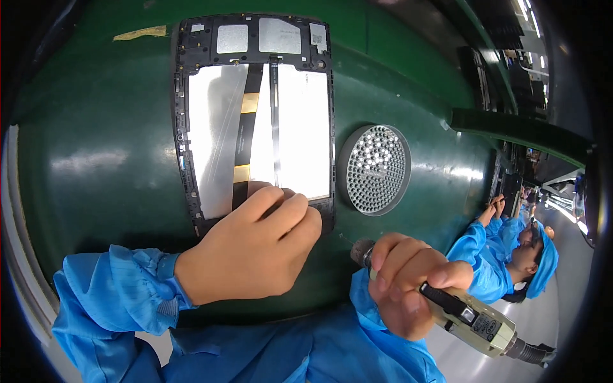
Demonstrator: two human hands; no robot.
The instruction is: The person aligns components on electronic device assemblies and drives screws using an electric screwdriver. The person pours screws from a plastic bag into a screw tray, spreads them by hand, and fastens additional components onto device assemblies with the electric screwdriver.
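Observation:
An opened tablet chassis point(181, 127) with a black frame lies on the green table, its silver inner panels facing up. A dark flat ribbon cable point(275, 121) and a black strip with gold patches point(243, 137) run down its middle. My left hand point(255, 246) is over the chassis's near end, fingers curled and pinched together; its fingertips, and whatever they hold, are hidden. To the right, my right hand point(415, 281) grips a pale electric screwdriver point(485, 325) with a black lever. The screwdriver's tip end points left, toward the chassis's near right corner, apart from it.
A round grey screw tray point(375, 169) with many small holes, some holding bright screws, sits right of the chassis. A yellowish tape strip point(140, 33) is stuck at the far left. Farther right, a person in blue point(504, 255) works along the same bench, beneath a green rail point(523, 134).

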